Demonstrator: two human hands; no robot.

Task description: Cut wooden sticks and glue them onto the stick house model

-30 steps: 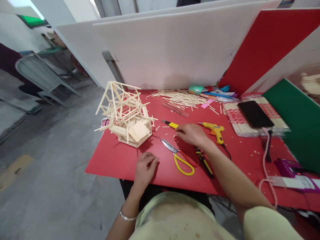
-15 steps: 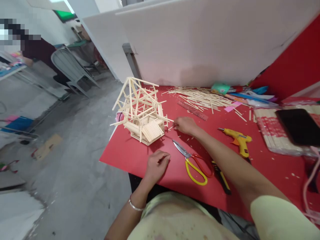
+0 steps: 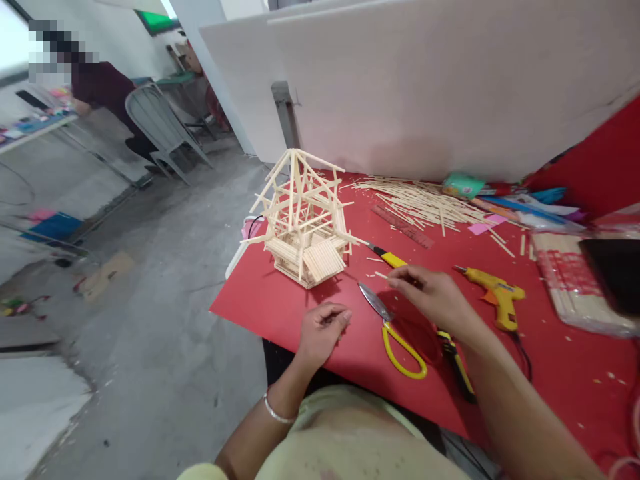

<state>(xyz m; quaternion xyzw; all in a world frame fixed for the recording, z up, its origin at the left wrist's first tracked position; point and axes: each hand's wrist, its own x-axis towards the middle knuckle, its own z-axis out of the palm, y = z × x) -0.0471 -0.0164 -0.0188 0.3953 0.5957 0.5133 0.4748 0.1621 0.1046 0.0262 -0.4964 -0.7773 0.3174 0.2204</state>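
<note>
My right hand (image 3: 425, 293) is closed, pinching a short wooden stick (image 3: 381, 275) between thumb and fingers over the red tabletop. My left hand (image 3: 323, 333) rests loosely curled at the table's near edge, and nothing shows in its fingers. Beyond it stands a small house frame (image 3: 310, 230) built of thin wooden sticks, with a peaked open roof and a slatted panel in front. Between my hands lie scissors (image 3: 403, 353) with a yellow handle loop; the red loop is in my right arm's shadow. A yellow-and-black tool (image 3: 389, 258) lies just past my right fingers.
A yellow glue gun (image 3: 500, 293) lies to the right, near packaged sticks (image 3: 563, 280) and a phone (image 3: 613, 273). Loose sticks (image 3: 425, 203) and a ruler (image 3: 400, 225) are at the back. A black-and-yellow cutter (image 3: 457, 367) lies by my right forearm. A person (image 3: 105, 90) sits far left.
My right hand has moved back toward me and right, away from the stick house, and now shows a short stick in its fingers. My left hand stays curled; the view has shifted slightly.
</note>
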